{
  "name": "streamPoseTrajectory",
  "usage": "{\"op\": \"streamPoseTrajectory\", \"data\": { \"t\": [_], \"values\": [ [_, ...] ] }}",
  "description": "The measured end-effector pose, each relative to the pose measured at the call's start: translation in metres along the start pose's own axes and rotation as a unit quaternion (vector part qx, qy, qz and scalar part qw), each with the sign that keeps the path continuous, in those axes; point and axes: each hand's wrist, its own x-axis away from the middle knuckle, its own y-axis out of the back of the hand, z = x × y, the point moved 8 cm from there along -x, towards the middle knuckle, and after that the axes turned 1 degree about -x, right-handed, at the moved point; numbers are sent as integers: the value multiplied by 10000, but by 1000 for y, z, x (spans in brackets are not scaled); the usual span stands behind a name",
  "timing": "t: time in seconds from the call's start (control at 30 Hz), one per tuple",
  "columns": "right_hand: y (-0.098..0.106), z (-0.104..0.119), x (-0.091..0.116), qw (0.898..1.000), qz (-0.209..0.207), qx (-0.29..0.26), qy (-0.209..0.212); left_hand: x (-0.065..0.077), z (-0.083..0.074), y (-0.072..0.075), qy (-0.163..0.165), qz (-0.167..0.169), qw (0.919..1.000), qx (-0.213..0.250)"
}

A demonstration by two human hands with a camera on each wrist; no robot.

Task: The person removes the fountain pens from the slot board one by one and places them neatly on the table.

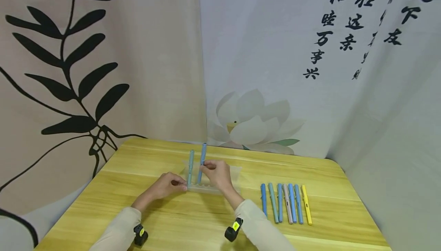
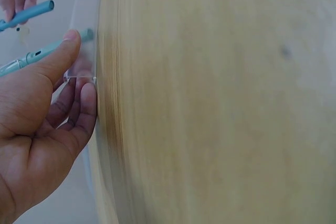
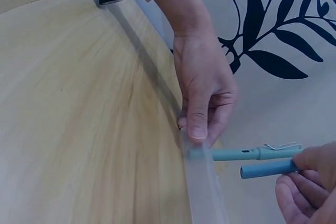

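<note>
A clear plastic pen stand (image 1: pixel 206 189) with a row of notches sits on the table. My left hand (image 1: pixel 169 185) pinches its left end between thumb and fingers, as the left wrist view shows closely. A teal-green pen (image 1: pixel 191 167) stands upright in the stand by that hand. My right hand (image 1: pixel 218 174) holds a blue pen (image 1: pixel 203 152) upright between thumb and fingers, just right of the green one. In the right wrist view the blue pen's lower end (image 3: pixel 249 172) hangs a little above the stand, apart from it.
On the right lies a row of several pens in blue, green and grey-pink, with a yellow pen (image 1: pixel 306 205) at its right end. The wooden table (image 1: pixel 165 228) reaches back to a printed curtain (image 1: pixel 165 71). Both sleeves carry black wrist cameras.
</note>
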Motion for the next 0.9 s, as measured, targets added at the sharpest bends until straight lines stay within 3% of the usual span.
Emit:
{"op": "streamPoseTrajectory", "data": {
  "t": [0.57, 0.9],
  "values": [
    [48, -11, 15, 9996, -89, -272, -65, 1, 0, 1, -23, -103, 9998, -143],
    [76, -17, 25, 9995, -237, -173, -147, 1, -1, 0, 0, -61, 9999, -92]
  ]
}}
